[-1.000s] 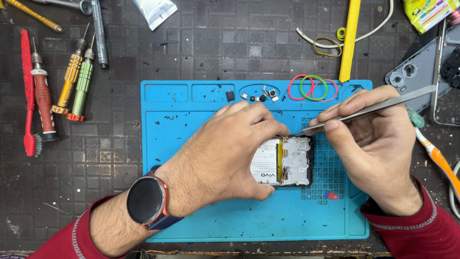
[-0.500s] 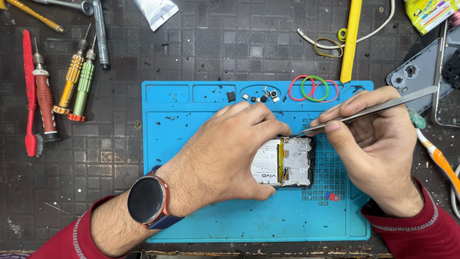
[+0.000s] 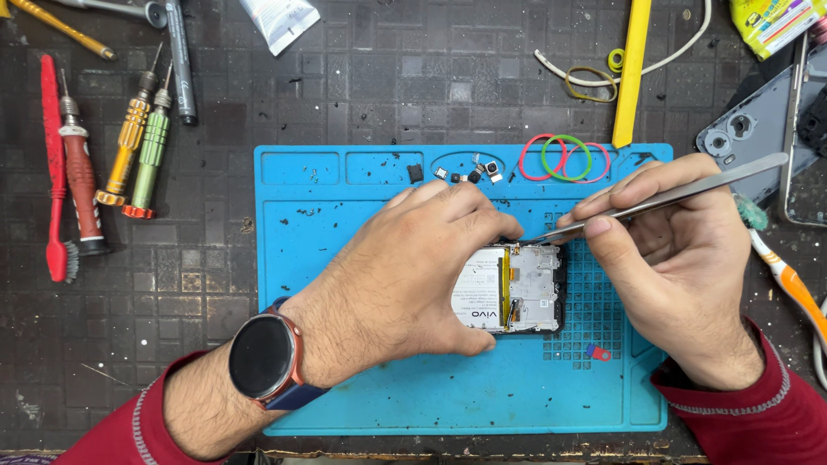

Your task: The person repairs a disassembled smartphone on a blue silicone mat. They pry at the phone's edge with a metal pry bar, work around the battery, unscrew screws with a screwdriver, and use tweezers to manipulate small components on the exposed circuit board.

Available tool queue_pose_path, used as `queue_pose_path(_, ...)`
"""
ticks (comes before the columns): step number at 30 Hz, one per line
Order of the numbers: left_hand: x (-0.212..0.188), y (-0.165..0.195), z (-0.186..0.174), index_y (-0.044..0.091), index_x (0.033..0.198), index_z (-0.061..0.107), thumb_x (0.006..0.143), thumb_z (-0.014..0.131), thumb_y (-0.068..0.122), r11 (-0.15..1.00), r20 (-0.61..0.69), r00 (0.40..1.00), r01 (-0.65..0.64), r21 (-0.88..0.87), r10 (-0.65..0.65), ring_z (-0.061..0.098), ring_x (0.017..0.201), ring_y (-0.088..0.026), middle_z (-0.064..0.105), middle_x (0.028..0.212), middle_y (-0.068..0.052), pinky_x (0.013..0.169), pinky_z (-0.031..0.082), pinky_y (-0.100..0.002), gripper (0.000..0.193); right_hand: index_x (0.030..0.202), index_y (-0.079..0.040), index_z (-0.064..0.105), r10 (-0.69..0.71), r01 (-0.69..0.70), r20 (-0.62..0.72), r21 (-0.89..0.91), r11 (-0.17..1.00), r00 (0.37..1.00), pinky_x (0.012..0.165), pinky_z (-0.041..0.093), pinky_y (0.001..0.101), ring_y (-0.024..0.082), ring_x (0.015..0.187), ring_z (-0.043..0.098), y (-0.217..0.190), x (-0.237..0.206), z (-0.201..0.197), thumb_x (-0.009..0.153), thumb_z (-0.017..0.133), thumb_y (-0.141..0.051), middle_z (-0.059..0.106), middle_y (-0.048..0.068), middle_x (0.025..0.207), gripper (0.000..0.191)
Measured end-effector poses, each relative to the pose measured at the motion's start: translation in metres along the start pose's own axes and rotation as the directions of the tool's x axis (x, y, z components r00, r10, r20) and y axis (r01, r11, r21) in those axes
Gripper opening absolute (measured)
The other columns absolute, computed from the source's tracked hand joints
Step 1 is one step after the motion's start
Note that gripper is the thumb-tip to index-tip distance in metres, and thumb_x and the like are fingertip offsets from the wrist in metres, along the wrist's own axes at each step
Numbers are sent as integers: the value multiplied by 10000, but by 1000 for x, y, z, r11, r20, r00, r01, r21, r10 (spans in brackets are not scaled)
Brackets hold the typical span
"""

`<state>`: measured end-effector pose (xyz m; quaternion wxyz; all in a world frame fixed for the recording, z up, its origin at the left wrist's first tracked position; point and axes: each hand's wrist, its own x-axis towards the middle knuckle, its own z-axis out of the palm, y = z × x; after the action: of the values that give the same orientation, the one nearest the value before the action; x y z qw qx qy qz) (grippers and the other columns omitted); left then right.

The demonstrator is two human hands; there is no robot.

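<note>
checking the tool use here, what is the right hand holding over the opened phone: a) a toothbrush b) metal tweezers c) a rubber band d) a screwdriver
b: the right hand pinches metal tweezers, tip at the top edge of the opened phone that the left hand steadies.

Both arms wear dark red sleeves with pale stitching ringing the cuffs. On the left hand point(image 3: 405, 275), at its seven o'clock, sits a round black-faced smartwatch point(image 3: 263, 357), coppery rim, dark blue strap. The right hand point(image 3: 680, 267) is bare.
</note>
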<state>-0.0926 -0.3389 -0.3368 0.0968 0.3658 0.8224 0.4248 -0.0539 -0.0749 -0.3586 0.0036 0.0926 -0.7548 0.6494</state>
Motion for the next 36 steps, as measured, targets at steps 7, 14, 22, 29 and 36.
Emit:
queue_pose_path(7, 0, 0, 1, 76, 1214, 631, 554, 920, 300, 1000, -1, 1000, -1, -4, 1, 587, 1069, -318, 601, 1092, -92, 969, 484, -428, 754, 1179, -26, 458, 3, -3, -5, 2, 1000, 1000, 988, 620, 315, 163, 1045, 703, 0, 0, 0, 1051, 606, 118, 626, 105, 1064, 243)
queue_pose_path(14, -1, 0, 1, 79, 1227, 623, 553, 922, 290, 1000, 3, 1000, 1, -6, -1, 575, 1090, -321, 593, 1109, -93, 990, 466, -436, 767, 1177, -26, 456, 4, -4, 0, -15, 1000, 1000, 987, 621, 319, 167, 1048, 704, -1, 0, 0, 1050, 606, 118, 630, 108, 1062, 244)
queue_pose_path(22, -3, 4, 4, 53, 1288, 568, 562, 929, 281, 999, 10, 999, 33, 9, -33, 548, 1132, -334, 570, 1174, -119, 989, 446, -459, 842, 1179, -26, 456, -1, 1, 1, -9, 1000, 1000, 987, 621, 321, 169, 1041, 705, 0, -1, -1, 1051, 607, 119, 630, 110, 1061, 245)
queue_pose_path(29, -4, 3, 4, 42, 1332, 513, 541, 954, 265, 998, 28, 998, 49, -30, -48, 515, 1210, -351, 541, 1256, -132, 1029, 417, -478, 933, 1175, -26, 446, -1, 1, 6, -15, 1000, 1000, 989, 639, 348, 172, 1051, 707, -1, -1, 1, 1055, 598, 112, 632, 115, 1064, 238)
queue_pose_path(36, -4, 3, 4, 25, 1350, 493, 540, 957, 252, 998, 36, 998, 47, -35, -45, 498, 1246, -357, 524, 1284, -144, 1065, 396, -478, 960, 1176, -26, 448, -6, 7, 16, -33, 999, 1000, 981, 638, 343, 171, 1045, 709, -2, -1, 1, 1055, 599, 112, 634, 116, 1058, 238)
